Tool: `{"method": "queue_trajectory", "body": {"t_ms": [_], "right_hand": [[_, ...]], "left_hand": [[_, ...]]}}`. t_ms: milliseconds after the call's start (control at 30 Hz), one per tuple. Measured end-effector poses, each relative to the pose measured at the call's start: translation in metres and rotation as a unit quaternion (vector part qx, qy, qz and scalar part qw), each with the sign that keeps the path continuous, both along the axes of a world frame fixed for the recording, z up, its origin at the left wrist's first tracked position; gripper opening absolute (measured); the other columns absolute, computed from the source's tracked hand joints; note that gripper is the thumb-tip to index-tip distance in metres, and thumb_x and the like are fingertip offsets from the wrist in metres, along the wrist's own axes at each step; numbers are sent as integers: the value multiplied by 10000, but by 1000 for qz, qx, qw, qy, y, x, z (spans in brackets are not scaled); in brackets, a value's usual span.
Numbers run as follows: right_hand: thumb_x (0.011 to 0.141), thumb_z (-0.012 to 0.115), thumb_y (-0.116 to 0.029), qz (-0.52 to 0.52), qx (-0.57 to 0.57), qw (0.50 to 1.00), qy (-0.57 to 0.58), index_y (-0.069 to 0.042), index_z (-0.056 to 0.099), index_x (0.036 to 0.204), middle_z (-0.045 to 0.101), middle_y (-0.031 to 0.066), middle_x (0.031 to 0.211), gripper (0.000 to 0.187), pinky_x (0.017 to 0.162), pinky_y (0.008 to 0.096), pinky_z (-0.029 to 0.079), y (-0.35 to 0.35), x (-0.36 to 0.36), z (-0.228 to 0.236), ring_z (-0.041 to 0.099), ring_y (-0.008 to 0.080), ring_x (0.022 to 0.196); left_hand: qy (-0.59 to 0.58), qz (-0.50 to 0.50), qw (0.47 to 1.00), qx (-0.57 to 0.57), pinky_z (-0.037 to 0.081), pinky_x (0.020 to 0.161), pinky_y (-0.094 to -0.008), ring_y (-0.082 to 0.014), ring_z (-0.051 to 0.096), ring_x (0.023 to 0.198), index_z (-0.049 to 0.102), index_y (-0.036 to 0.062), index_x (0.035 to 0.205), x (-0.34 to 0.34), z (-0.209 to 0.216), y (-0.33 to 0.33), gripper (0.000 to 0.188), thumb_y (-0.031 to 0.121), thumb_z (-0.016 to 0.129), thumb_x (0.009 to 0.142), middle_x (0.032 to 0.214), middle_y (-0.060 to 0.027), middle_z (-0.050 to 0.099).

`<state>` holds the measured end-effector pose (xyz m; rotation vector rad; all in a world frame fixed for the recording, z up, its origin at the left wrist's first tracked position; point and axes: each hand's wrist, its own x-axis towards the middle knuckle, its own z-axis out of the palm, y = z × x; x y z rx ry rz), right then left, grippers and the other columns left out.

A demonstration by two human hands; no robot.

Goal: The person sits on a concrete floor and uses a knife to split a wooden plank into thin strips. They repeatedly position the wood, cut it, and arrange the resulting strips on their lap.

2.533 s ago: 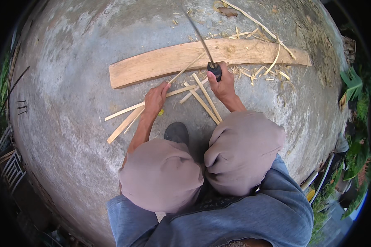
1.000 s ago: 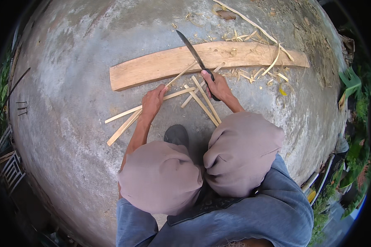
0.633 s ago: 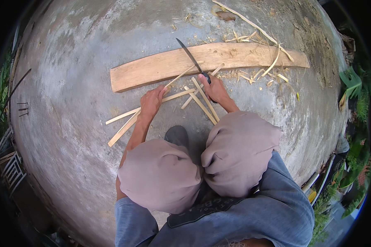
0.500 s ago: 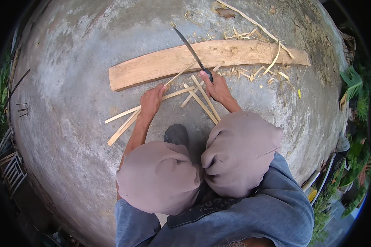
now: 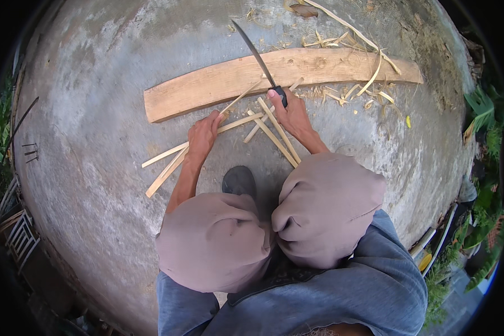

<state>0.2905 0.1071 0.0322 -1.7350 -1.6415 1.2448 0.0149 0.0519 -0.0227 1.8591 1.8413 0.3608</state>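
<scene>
The long dark-bladed knife with a black handle [image 5: 257, 56] is raised again — a second ago the blade was lower and flatter over the pale curved wooden plank [image 5: 280, 75], now it's tipped up and away over the plank's far edge. The right hand [image 5: 291, 112] is wrapped tight around the handle, grip fully closed on it. The left hand [image 5: 204, 134] hasn't budged; it's pressed down on a thin pale bamboo strip [image 5: 238, 99] whose far end leans onto the plank, fingers curled over it. More split bamboo strips [image 5: 274, 131] are scattered on the grey concrete floor [image 5: 95, 112] between the hands — looks like another chop is being lined up, so the splitting is judged to be mid-way, not done.
</scene>
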Motion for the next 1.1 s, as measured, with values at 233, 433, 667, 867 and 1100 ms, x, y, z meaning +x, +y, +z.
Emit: {"method": "queue_trajectory", "body": {"t_ms": [233,433,667,867,1100], "right_hand": [[1026,504,-604,10,22,1000,9,24,597,828,600,156,597,665,572,407,541,2,4,-67,652,301,555],[1024,468,-646,25,-108,988,106,17,596,813,602,96,595,708,532,351,537,7,13,-54,652,204,511],[1026,506,-585,19,-71,997,7,64,644,1004,647,160,650,664,581,399,542,-1,11,-24,684,265,577],[1020,563,-539,-6,68,998,13,73,624,1074,680,273,734,618,653,495,534,0,-3,4,702,427,703],[1016,576,-534,32,-4,996,-79,89,620,1099,677,312,765,630,703,517,536,-7,7,-39,709,468,773]], "left_hand": [[0,10,999,34,503,728,-529,-431,673,872,689,170,1215,-1,4,-4,329,405,516,1064,907,-202,698],[28,44,995,85,513,721,-483,-390,668,827,736,195,1246,13,20,-3,337,405,601,1021,859,-148,656],[-9,69,997,42,518,708,-470,-390,688,854,763,134,1062,20,29,-3,251,344,643,997,954,-140,726],[-2,72,994,88,539,719,-482,-393,701,862,754,133,1054,20,14,-5,249,345,634,1002,993,-131,743],[-16,65,995,78,542,703,-473,-390,703,865,748,123,1075,20,12,-11,256,338,623,1012,1005,-124,745]]}}
